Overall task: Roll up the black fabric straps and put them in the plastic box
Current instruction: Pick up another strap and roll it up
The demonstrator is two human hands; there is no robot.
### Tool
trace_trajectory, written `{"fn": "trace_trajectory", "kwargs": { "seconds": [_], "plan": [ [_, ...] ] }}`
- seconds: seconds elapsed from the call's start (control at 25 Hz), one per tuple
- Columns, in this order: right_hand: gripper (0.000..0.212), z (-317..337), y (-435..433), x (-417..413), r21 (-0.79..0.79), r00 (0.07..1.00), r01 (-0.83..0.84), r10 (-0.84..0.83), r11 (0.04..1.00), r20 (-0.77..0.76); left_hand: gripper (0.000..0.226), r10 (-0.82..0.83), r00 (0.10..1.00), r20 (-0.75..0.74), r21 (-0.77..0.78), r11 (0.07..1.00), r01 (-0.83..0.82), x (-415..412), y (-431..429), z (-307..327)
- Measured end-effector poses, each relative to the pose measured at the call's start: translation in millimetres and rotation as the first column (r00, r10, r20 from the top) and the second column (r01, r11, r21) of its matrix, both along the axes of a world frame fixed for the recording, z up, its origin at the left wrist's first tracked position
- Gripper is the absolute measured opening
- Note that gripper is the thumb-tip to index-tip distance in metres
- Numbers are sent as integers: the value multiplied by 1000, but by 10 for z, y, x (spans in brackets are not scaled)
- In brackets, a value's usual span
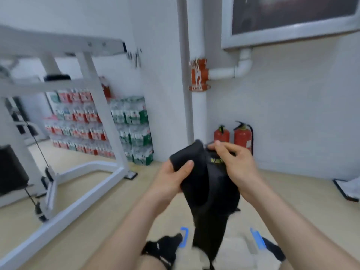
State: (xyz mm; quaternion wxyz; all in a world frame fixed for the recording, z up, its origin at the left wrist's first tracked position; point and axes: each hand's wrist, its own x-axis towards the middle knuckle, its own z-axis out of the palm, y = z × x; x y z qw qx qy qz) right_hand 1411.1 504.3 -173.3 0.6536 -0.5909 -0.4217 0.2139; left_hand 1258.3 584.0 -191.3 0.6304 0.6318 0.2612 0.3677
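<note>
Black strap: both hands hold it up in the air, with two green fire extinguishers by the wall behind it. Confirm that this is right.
One detail is wrong: the two fire extinguishers are red, not green, as the head view shows. The rest holds: the left hand and right hand both hold the black strap up in the air, and the extinguishers stand by the wall behind it.

strap (pixel 204 191) between hands, box (pixel 233 250) below
</note>
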Motion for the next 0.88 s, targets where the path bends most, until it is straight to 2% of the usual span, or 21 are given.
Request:
{"fn": "trace_trajectory", "kwargs": {
  "seconds": [0.04,0.12,0.2,0.28,0.4,0.48,0.52,0.56,0.64,0.72,0.8,0.88],
  "plan": [
    [21,53,-105,13,20,1000,8,-8,1000,25,25,95,991,94,-76,993,-88,-45,-44,104],
    [50,166,-312,-28,47,997,-38,35,998,71,25,245,945,217,-179,962,-208,-143,-95,421],
    [68,304,-472,-142,83,989,-142,139,986,49,24,299,911,286,-210,947,-245,-214,-161,765],
    [65,396,-552,-210,141,965,-248,257,958,-46,26,287,911,296,-158,955,-250,-230,-214,933],
    [54,459,-535,-292,166,928,-292,321,942,-187,26,308,912,272,-63,951,-302,-177,-205,981],
    [41,399,-414,-348,150,910,-313,341,938,-235,27,356,896,265,-87,934,-346,-104,-74,910],
    [37,340,-316,-366,134,918,-291,316,947,-239,27,379,889,258,-152,924,-350,-62,5,852],
    [35,258,-188,-360,125,933,-244,268,962,-242,30,368,898,241,-241,919,-312,-16,96,751],
    [34,92,78,-285,137,944,-128,163,982,-288,43,204,956,210,-387,916,-111,28,231,491],
    [28,-41,338,-183,120,946,-71,105,990,-307,37,70,986,151,-390,921,-6,47,273,186],
    [20,-244,575,-85,44,970,-49,58,998,-236,21,146,984,100,-314,943,-108,135,364,-93],
    [19,-421,676,-43,-8,990,-11,10,1000,-137,10,339,937,88,-303,905,-299,200,524,-298]
  ]
}}
